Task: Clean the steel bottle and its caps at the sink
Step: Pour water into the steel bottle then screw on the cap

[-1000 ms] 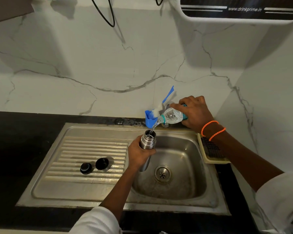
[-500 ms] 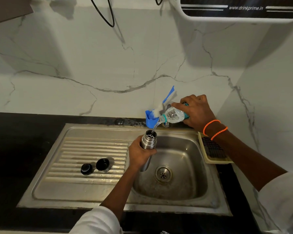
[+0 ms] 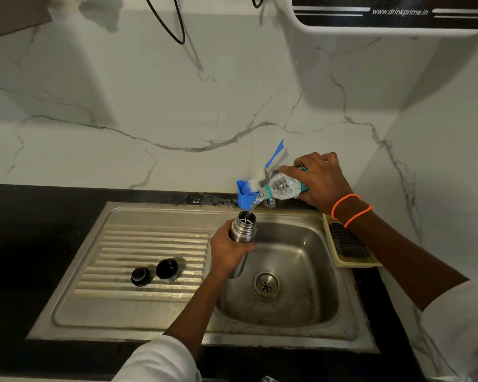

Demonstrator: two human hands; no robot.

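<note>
- Little has shifted since the earlier frame: water is still being poured from the plastic bottle (image 3: pixel 283 186), which is gripped tilted by the right hand (image 3: pixel 319 181).
- Steel bottle (image 3: pixel 242 234) is held upright over the sink (image 3: pixel 309 260), clasped by the left hand (image 3: pixel 228 250).
- Two caps (image 3: pixel 153 271) are seen on the drainboard, left of that hand.

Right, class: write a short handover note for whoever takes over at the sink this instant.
Left hand grips the open steel bottle upright over the sink basin. Right hand holds the tilted plastic water bottle, pouring into it. Both caps, small cap and larger cap, lie on the drainboard.
Done: caps off, filling under way.
Left: finish filling, rinse the bottle, wash both caps.
</note>
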